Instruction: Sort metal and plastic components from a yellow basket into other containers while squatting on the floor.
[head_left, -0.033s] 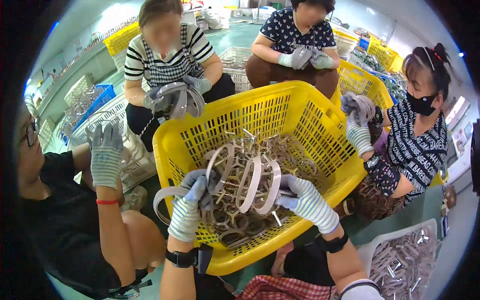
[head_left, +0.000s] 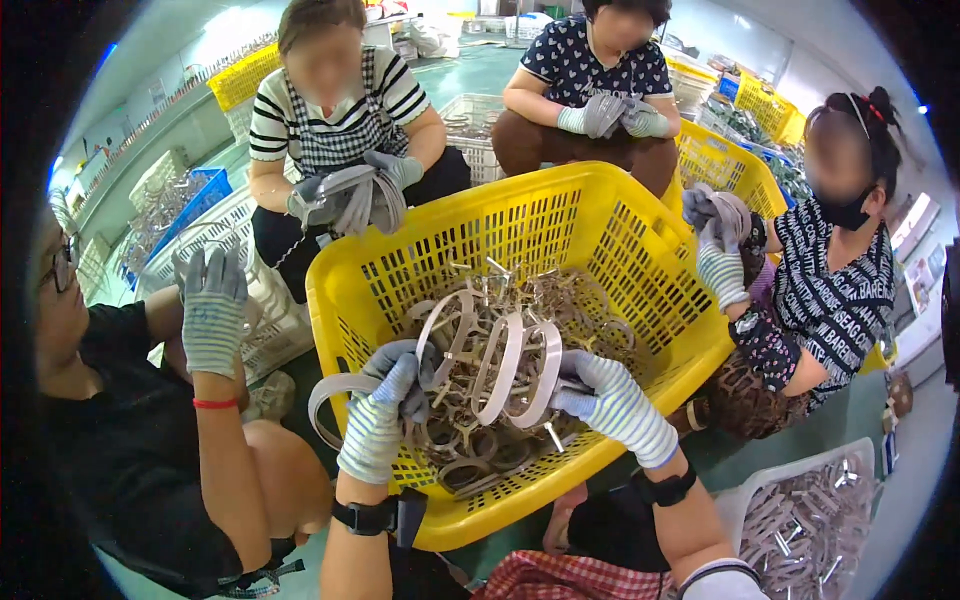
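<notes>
Above a yellow plastic basket [head_left: 480, 525], both my hands wear grey-palmed gloves with striped cuffs. My left hand [head_left: 388, 398] is closed around flat oval metal bands; one band [head_left: 335, 398] loops out to its left and another band [head_left: 447, 335] stands up at its right. My right hand [head_left: 605, 400] is closed at the edge of a pale oval band [head_left: 548, 375]. Beside that, a similar oval band [head_left: 497, 370] stands between my hands; I cannot tell what supports it. Many bands and shiny metal pieces [head_left: 530, 290] fill the basket below.
Co-workers sit around the basket, several holding bands: a person in an apron [head_left: 335, 130], one at the back [head_left: 590, 75], one at right [head_left: 830, 270]. A raised gloved hand [head_left: 213, 315] is at left. A pale crate [head_left: 735, 510] of metal parts stands lower right.
</notes>
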